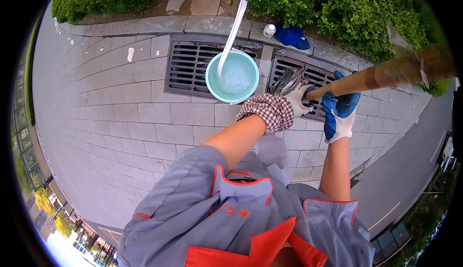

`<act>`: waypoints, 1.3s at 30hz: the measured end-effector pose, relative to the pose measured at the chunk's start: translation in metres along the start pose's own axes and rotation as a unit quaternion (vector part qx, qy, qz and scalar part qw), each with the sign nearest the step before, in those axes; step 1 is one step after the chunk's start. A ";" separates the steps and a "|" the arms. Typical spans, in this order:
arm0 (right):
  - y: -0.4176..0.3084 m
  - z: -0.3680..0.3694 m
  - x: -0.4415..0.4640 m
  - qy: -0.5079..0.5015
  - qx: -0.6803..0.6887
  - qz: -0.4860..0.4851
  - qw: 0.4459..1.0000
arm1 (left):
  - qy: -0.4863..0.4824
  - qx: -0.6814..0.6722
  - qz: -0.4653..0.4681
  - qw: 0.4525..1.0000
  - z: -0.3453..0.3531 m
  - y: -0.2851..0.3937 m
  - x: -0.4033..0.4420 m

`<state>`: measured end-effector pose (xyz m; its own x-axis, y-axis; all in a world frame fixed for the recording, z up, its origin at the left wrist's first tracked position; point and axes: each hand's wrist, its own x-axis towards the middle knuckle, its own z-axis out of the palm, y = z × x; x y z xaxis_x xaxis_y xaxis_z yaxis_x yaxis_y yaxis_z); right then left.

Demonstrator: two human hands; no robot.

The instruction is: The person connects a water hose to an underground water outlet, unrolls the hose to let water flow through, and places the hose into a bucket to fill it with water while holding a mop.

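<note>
A mop with grey strands (288, 80) is over the right drain grate, and its wooden handle (386, 76) slants up to the right, close to the camera. My left hand (299, 101), in a white and blue glove below a checked sleeve cuff, is closed round the handle's lower part near the strands. Farther up, my right hand (340, 113) wraps the handle in a matching glove, with blue fingers showing on both sides of it. Left of my hands stands a light teal bucket (209, 86) of water, with a white hose (235, 28) leading into it.
The bucket stands partly over the left drain grate (185, 67). Along the stone curb (212, 24) are a white bottle (269, 30) and a blue cloth-like item (292, 37). Green bushes (337, 11) grow behind it. Grey paving (159, 113) lies to the left, a road (405, 161) to the right.
</note>
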<state>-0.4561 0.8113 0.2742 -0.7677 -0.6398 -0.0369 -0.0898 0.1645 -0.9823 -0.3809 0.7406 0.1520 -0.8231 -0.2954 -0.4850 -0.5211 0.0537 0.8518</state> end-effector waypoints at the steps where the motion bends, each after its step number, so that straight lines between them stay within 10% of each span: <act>1: -0.012 -0.005 -0.009 -0.013 0.028 0.079 0.996 | -0.044 0.049 0.022 0.998 0.008 0.007 -0.015; 3: 0.008 -0.023 -0.033 0.051 -0.039 0.027 0.998 | -0.002 -0.021 0.142 0.990 0.035 -0.035 -0.033; 6: 0.002 -0.046 -0.074 0.203 0.015 0.042 0.978 | -0.086 -0.194 -0.071 0.975 0.030 -0.125 -0.062; 15: 0.021 -0.110 -0.222 0.367 0.029 0.036 0.929 | 0.016 0.222 -0.478 0.850 -0.141 -0.383 -0.341; 20: 0.039 -0.118 -0.295 0.431 0.050 0.056 0.899 | -0.056 0.175 -0.400 0.898 -0.155 -0.438 -0.355; 22: 0.036 -0.120 -0.314 0.447 0.045 0.066 0.891 | 0.058 -0.005 -0.391 0.918 -0.138 -0.423 -0.323; 28: 0.036 -0.097 -0.362 0.508 0.070 0.085 0.854 | 0.062 -0.041 -0.097 0.992 -0.121 -0.236 -0.284; 31: 0.048 -0.078 -0.377 0.551 0.111 0.075 0.823 | 0.021 -0.112 -0.104 0.988 -0.162 -0.189 -0.309; 37: 0.047 -0.023 -0.378 0.578 0.107 0.064 0.807 | 0.178 -0.144 -0.250 0.941 -0.291 -0.348 -0.380; 39: 0.046 -0.012 -0.428 0.590 0.074 0.100 0.798 | 0.075 -0.132 -0.246 0.957 -0.304 -0.422 -0.417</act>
<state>-0.1390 1.1017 0.2470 -0.8278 0.5549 -0.0824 0.1184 0.0293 -0.9925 0.2513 0.5516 0.0549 -0.4414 -0.3569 -0.8233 -0.7459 -0.3642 0.5577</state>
